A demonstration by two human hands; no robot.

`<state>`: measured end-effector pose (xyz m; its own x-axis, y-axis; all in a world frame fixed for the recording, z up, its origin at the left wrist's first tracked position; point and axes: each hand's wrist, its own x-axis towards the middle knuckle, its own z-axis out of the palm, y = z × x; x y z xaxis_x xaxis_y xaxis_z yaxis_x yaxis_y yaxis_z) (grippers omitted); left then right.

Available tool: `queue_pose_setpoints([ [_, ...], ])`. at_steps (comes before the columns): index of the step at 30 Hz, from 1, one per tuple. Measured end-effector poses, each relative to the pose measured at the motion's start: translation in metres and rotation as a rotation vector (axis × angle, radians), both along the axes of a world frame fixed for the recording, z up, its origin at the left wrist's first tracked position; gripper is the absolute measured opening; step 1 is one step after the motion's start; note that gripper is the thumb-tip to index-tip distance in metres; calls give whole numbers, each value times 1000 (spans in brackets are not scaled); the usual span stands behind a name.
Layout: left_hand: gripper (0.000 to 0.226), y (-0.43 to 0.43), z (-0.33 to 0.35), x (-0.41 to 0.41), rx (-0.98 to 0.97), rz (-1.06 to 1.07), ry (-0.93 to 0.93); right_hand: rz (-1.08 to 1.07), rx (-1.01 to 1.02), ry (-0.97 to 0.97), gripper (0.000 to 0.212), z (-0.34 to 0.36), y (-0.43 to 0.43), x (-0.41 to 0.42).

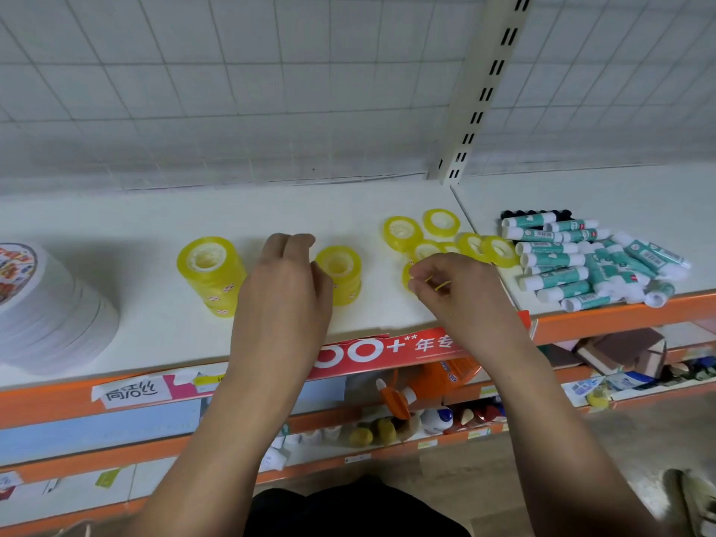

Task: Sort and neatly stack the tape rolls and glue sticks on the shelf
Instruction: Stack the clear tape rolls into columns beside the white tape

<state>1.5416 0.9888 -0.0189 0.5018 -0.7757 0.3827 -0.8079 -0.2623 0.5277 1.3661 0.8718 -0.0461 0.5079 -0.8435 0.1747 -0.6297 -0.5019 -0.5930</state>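
Note:
Two stacks of yellow tape rolls stand on the white shelf (pixel 155 335): a taller stack (pixel 211 275) at the left and a shorter stack (pixel 341 274) in the middle. My left hand (pixel 284 284) rests against the left side of the shorter stack, fingers relaxed. Several loose yellow tape rolls (pixel 441 234) lie scattered to the right. My right hand (pixel 453 284) grips one loose roll (pixel 407 275) at the near edge of that cluster, mostly hiding it. A pile of white and teal glue sticks (pixel 589 261) lies on the shelf section further right.
A large stack of white tape discs (pixel 50 312) sits at the far left. An upright slotted post (pixel 484 91) divides the wire-grid back wall. Lower shelves hold mixed goods, among them an orange bottle (pixel 438 377). The shelf's orange front edge (pixel 620 319) carries a red label strip.

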Motion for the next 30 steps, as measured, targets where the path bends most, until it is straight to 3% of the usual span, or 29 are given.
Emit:
queue_pose_setpoints([
  [4, 25, -14, 7, -25, -40, -190, -41, -58, -2, -39, 6, -1, -6, -13],
  [9, 30, -52, -8, -52, 120, -381, -59, -102, -18, -45, 6, 0, -18, -32],
  [19, 47, -110, -28, -72, 371, -251, -174, -103, -48, 94, 12, 3, -32, -62],
  [30, 48, -124, -30, -84, 325, -169, -49, -139, 19, 204, 46, -10, -31, -66],
])
